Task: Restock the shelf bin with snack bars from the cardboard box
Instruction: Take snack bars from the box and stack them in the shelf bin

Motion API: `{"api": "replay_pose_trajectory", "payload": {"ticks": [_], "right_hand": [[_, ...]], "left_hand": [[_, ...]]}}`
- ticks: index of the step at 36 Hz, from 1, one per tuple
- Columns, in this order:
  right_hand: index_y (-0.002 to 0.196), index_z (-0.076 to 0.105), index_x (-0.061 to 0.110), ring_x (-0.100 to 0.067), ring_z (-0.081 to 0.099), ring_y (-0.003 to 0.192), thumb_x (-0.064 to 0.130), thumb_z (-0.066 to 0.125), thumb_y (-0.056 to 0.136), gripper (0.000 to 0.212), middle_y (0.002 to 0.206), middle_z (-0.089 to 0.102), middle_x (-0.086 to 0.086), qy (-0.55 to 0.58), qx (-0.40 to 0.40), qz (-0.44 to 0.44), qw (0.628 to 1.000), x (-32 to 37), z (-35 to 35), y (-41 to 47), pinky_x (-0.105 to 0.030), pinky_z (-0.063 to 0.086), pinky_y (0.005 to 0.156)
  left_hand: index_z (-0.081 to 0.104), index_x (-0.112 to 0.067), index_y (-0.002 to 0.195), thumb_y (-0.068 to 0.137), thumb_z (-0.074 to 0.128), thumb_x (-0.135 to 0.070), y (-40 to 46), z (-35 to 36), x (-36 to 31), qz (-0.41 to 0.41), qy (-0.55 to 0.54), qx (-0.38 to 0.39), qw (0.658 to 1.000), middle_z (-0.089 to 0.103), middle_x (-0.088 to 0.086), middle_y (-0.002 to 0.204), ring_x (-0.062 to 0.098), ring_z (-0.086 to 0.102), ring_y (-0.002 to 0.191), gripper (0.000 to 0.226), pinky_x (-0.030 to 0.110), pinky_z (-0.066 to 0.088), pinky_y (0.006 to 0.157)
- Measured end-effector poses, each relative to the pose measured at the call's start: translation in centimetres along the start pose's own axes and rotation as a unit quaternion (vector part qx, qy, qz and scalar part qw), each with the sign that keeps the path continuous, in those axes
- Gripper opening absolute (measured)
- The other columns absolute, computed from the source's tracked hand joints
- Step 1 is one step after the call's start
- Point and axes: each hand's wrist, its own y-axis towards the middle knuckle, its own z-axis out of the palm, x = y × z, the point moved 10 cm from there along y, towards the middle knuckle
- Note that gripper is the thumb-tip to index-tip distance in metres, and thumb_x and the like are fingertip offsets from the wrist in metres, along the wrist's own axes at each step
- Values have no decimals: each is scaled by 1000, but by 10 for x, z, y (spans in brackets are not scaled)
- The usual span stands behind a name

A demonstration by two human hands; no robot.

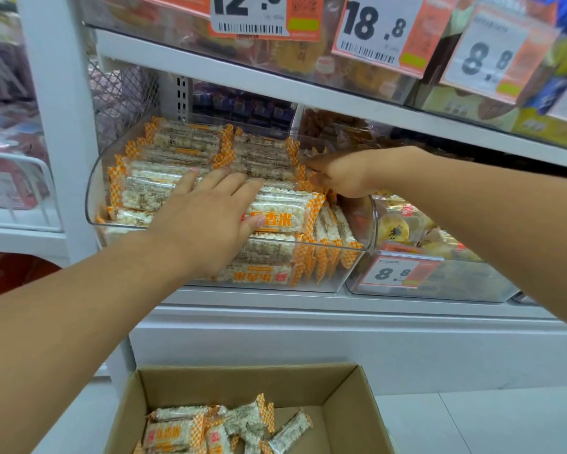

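Note:
A clear plastic shelf bin (pixel 92 194) holds several rows of puffed-rice snack bars (pixel 180 149) in orange-checked wrappers. My left hand (pixel 206 221) lies flat on the bars near the bin's front, fingers straight and spread. My right hand (pixel 341 175) reaches into the bin's right rear corner, its fingers curled among the bars there; what they hold is hidden. Below on the floor, an open cardboard box (pixel 344 391) contains several more of the same bars (pixel 210 427).
A neighbouring clear bin (pixel 439 286) of pastries with an 8.8 price tag stands to the right. The upper shelf (pixel 242 77) overhangs with price cards. A white shelf post (pixel 55 126) rises at the left, with pink goods beyond it.

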Motion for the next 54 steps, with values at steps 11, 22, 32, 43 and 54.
{"api": "replay_pose_trajectory", "payload": {"ticks": [11, 22, 32, 43, 54], "right_hand": [[158, 26, 16, -30, 55, 109, -2, 46, 99, 64, 152, 42, -16, -58, -65, 34, 996, 3, -9, 27, -31, 40, 70], [90, 60, 3, -25, 55, 74, 2, 63, 94, 6, 87, 58, -10, 5, -164, 80, 983, -16, -37, 6, -32, 45, 69], [134, 61, 14, -37, 62, 110, 3, 55, 94, 42, 128, 62, -17, -7, -207, 43, 977, -5, -28, -4, -40, 55, 89], [139, 52, 5, -36, 58, 117, -4, 48, 93, 47, 135, 57, -20, -27, -121, 16, 992, 11, -18, -4, -45, 52, 97], [151, 42, 10, -35, 44, 137, -6, 36, 94, 59, 152, 44, -18, 107, -126, 47, 985, 5, -20, -31, -34, 38, 108]], "left_hand": [[15, -27, 158, 100, 16, -55, -1, 0, -1, 1, -3, -7, 1000, 26, -4, 161, 20, 15, 151, 64, 49, 12, 123], [16, -27, 158, 99, 15, -55, -1, -2, -1, 0, -1, -9, 1000, 26, -4, 161, 19, 16, 151, 65, 49, 12, 123], [15, -28, 158, 98, 14, -55, -2, 0, 0, 1, -12, -9, 1000, 23, -4, 163, 19, 13, 152, 66, 50, 11, 123], [19, -26, 158, 99, 17, -55, -2, -2, -1, 5, -9, -18, 1000, 29, -2, 161, 21, 19, 151, 66, 51, 14, 122], [16, -24, 159, 100, 23, -54, -4, -4, -3, 11, -26, -33, 999, 22, 1, 164, 22, 13, 153, 66, 51, 10, 124]]}}
